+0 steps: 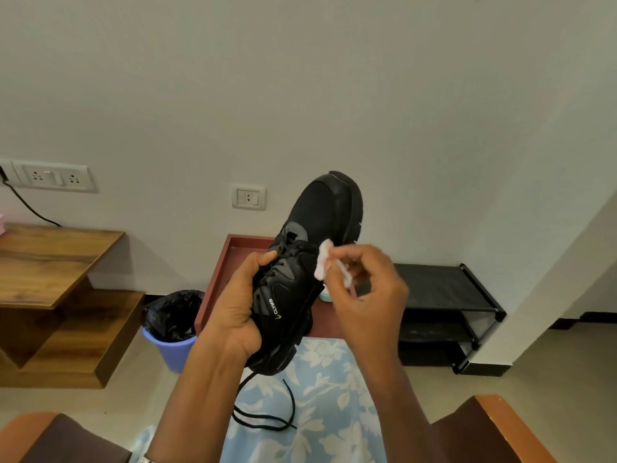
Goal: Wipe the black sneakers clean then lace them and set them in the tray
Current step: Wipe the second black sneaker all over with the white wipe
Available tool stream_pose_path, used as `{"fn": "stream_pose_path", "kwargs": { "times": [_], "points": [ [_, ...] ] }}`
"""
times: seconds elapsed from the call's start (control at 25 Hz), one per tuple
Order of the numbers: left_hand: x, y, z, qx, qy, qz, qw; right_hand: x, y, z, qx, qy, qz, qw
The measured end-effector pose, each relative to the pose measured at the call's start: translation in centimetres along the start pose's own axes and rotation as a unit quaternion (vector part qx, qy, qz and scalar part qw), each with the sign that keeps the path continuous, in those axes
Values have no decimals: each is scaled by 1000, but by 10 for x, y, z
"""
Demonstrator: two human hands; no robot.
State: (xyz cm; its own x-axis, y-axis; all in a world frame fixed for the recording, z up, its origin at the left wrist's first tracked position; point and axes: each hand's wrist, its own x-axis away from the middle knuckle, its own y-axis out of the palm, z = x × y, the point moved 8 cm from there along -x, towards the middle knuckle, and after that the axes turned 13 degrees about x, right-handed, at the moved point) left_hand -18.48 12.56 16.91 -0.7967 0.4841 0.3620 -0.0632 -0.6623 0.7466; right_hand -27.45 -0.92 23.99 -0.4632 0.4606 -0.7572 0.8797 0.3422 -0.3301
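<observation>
My left hand (233, 305) grips a black sneaker (317, 222) round its heel and tongue, toe pointing up and away from me. Its black lace (267, 416) hangs loose below the heel. My right hand (370, 295) pinches a crumpled white wipe (324, 262) against the sneaker's right side near the eyelets. Behind the shoe lies a reddish-brown tray (217, 279) on the floor, mostly hidden by the shoe and my hands. A second sneaker is not in sight.
A lilac bin with a black liner (172, 329) stands left of the tray. A black shoe rack (444, 305) sits right, a wooden stepped shelf (53, 282) left. A pale teal object (325, 295) peeks out on the tray. Blue floral cloth (320, 396) covers my lap.
</observation>
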Motion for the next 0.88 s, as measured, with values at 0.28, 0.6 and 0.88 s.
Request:
{"fn": "stream_pose_path", "kwargs": {
  "times": [0.28,0.6,0.88],
  "points": [
    [-3,2,-4,9,-11,-6,1000,-25,-10,6,85,5,86,993],
    [-3,4,-2,30,-6,-23,999,19,11,13,86,-1,56,995],
    [-6,6,-5,31,-15,-21,999,-34,-5,0,87,27,104,990]
  ]
}}
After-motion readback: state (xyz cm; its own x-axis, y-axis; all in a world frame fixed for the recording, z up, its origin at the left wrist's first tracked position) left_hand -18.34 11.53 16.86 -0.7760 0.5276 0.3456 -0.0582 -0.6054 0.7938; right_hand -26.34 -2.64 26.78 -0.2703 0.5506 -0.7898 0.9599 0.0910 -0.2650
